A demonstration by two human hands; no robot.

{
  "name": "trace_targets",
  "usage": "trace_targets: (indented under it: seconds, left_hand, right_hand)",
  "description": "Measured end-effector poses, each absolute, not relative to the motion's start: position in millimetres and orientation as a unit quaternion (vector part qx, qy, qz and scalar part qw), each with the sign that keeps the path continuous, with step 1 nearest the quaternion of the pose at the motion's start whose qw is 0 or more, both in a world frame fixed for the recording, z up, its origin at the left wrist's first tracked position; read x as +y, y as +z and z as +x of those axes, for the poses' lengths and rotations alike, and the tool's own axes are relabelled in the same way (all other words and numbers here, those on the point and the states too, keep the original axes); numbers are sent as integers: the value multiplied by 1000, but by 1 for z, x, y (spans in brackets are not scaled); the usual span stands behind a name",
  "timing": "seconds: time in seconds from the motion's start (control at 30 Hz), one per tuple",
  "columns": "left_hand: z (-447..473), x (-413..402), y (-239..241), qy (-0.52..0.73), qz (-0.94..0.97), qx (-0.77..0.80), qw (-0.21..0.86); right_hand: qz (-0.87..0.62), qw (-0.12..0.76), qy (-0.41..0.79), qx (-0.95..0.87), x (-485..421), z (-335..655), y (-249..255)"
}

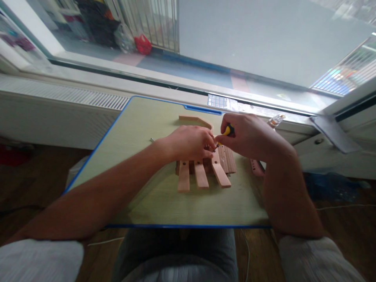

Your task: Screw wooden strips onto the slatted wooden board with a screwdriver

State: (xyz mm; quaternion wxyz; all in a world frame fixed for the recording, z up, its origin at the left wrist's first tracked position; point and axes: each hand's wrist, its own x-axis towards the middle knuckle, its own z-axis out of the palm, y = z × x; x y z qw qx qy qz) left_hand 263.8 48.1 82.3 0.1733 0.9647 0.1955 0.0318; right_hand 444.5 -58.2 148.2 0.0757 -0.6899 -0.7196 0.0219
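My right hand (242, 131) grips a screwdriver (228, 130) with a yellow and black handle, its shaft slanting down to the left. The tip meets a dark screw (216, 147) or hole at a wooden strip (221, 176). My left hand (190, 143) lies over the wood, its fingers curled close beside that tip; what they pinch is hidden. Three pale wooden strips, including the left strip (184, 178) and the middle strip (201, 176), fan out toward me from a brown wooden block (230, 158). Dark holes or screw heads show in them.
Behind my left hand lies a curved wooden piece (195, 118). A loose screw (152, 140) is left of it on the blue-edged table (147, 199). A pink object (257, 167) sits by my right forearm. A radiator (58, 102) and window sill (249, 107) border the far side.
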Motion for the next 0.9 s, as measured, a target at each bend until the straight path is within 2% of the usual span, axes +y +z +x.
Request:
trace_targets:
  seconds: [0.47,0.9]
  left_hand:
    - [266,49,82,32,965,194,173]
    - [263,52,82,52,972,175,147]
  right_hand:
    - [-650,88,50,-753,-63,450,150]
    - [-715,74,33,-694,-53,453,143]
